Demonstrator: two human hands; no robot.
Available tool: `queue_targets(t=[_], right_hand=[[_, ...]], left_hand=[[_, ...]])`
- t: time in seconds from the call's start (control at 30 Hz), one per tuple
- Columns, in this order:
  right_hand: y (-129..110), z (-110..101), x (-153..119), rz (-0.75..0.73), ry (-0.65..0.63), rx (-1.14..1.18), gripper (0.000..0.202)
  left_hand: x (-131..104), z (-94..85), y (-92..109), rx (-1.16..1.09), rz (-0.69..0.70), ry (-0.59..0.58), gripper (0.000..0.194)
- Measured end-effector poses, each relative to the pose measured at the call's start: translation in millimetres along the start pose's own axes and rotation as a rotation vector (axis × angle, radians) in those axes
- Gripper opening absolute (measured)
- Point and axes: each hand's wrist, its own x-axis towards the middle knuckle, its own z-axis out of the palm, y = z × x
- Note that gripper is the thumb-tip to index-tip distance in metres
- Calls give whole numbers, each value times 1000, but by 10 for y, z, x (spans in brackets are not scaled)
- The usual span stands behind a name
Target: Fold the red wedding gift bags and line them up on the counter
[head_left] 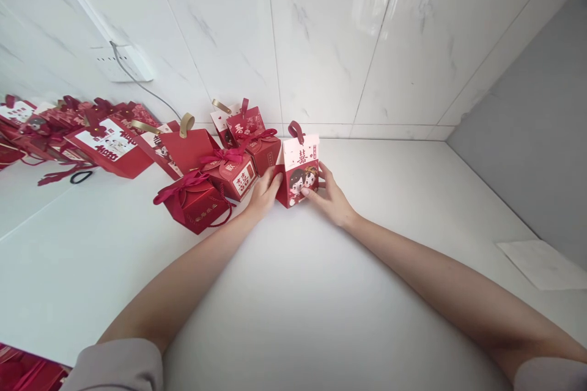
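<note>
A small red and white gift box [301,162] with a cartoon couple printed on its front stands upright on the white table. A dark red loop handle rises from its peaked top. My left hand [265,194] grips the box's left side, thumb toward me. From the right, my right hand [334,198] holds it with the thumb on the printed front and the fingers around the side. Close to my left hand are a red box with a ribbon bow [263,151], a red box with a white label [232,176] and a tilted red box with a cord [195,204].
More red gift boxes [110,143] crowd the left side along the marble-patterned wall [316,30]. A grey cable [137,82] hangs from a wall socket. A white sheet [543,263] lies at the right; further red items [27,369] show at the lower left.
</note>
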Motion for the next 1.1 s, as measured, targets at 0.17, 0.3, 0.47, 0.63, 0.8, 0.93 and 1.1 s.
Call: queue_targets(t=[0.17,0.3,0.47,0.63,0.8,0.93,1.1], right_hand=[[55,-29,78,40,118,142,54],[70,-43,94,40,126,186,34],[60,-59,86,40,130,187,40],[67,-47,101,60,116,286,42],[45,-38,120,88,137,388,43],[24,-47,128,128,190,414,45],[28,-54,126,141,221,454,44]], left_hand=[[66,-17,-36,17,10,342,35],[12,-41,107,-84,-10,268,27],[-21,-40,195,-212,-55,137,42],[9,-34,135,-285,-73,128,39],[27,-26,53,-386,-146,108,31],[46,-24,10,-567,-297,61,34],[81,-48,1,-729,-373,1,30]])
